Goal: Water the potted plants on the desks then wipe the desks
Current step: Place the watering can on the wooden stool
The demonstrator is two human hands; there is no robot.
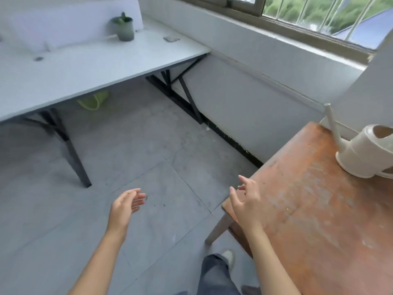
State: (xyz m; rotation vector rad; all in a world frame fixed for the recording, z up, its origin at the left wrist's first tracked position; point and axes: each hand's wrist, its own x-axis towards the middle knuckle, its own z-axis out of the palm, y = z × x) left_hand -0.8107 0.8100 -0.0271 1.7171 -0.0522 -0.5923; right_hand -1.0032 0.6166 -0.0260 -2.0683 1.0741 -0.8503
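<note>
Both hands are out in front of the person and hold nothing. The left hand, low at about seven o'clock, hangs over the grey tiled floor with its fingers loosely extended and the palm turned inward. The right hand, at about five o'clock, has its fingers spread wide and sits over the near corner of a worn reddish-brown table; I cannot tell whether it touches the wood. A cream watering can stands upright on that table out at three o'clock, well apart from the right hand, its long thin spout pointing up toward the wall. The potted plant, a small green shoot in a grey pot, stands far off at eleven o'clock on the white desk, just in front of a white partition panel. Under that desk, between its black legs, lies something yellow-green, too blurred to name. A barred window runs along the wall at one o'clock. At six o'clock a pale shoe shows below a grey trouser leg.
</note>
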